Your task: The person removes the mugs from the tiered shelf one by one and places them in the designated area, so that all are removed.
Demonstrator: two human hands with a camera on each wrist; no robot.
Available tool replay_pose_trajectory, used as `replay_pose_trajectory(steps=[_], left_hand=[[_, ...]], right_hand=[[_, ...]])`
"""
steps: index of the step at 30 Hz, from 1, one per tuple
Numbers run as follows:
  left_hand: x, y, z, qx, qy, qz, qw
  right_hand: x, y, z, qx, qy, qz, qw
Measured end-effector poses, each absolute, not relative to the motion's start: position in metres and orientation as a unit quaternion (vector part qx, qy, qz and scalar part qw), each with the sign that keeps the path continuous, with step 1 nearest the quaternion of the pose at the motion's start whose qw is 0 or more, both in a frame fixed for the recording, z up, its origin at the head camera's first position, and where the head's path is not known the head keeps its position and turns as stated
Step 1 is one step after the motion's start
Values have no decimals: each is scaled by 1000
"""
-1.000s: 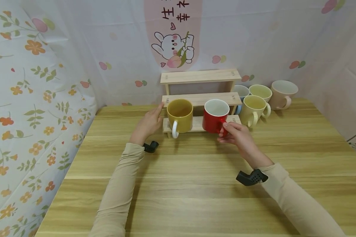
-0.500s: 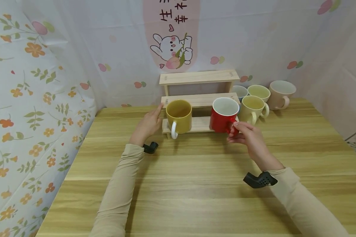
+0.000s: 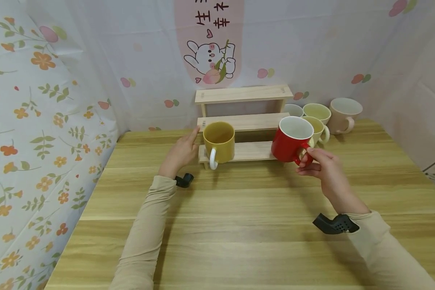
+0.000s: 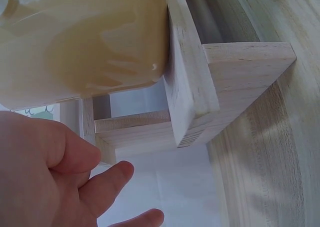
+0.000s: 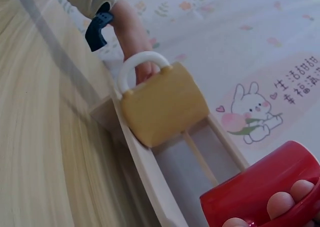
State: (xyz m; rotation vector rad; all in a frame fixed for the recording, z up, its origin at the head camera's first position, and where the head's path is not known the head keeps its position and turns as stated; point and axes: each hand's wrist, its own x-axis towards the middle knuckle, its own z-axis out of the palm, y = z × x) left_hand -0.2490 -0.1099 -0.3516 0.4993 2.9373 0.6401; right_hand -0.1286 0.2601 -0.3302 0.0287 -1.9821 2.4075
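With its fingers curled round the handle, my right hand point(image 3: 328, 171) holds a red mug point(image 3: 289, 141) with a white inside. The mug is slightly tilted, over the right end of the lowest tier of a wooden step shelf point(image 3: 246, 151). A mustard-yellow mug point(image 3: 225, 148) with a white handle stands upright on that tier's left part. My left hand point(image 3: 177, 157) is at the shelf's left end beside the yellow mug, its fingertips near the middle tier's edge. In the left wrist view its fingers point(image 4: 107, 184) hold nothing; whether they touch the wood cannot be told.
Behind the red mug, at the shelf's right, several cups stand close together: a partly hidden pale yellow mug point(image 3: 317, 125), a light green cup point(image 3: 320, 114), a bluish cup point(image 3: 293, 109) and a beige-pink mug point(image 3: 342, 117). A patterned cloth point(image 3: 141, 60) hangs behind the wooden table point(image 3: 217, 233).
The red mug has moved right along the lowest tier in my right hand and tilted, now partly covering the pale yellow mug. My left hand and the yellow mug have stayed in place.
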Motion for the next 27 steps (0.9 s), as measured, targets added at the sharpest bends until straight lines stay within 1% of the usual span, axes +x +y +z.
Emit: replay_pose_trajectory(steps=[7,21,27], left_hand=[[-249,-110,-350,165,963,210,45],[-248,-109,-351,166,962,208,55],[-249,-114,-352,170,962,208,46]], right_hand=[[-119,279,-324,6,-615,788,36],[-101,323,-326,-57,-584,806,84],[-102,338,-325,-83,-577,807,99]])
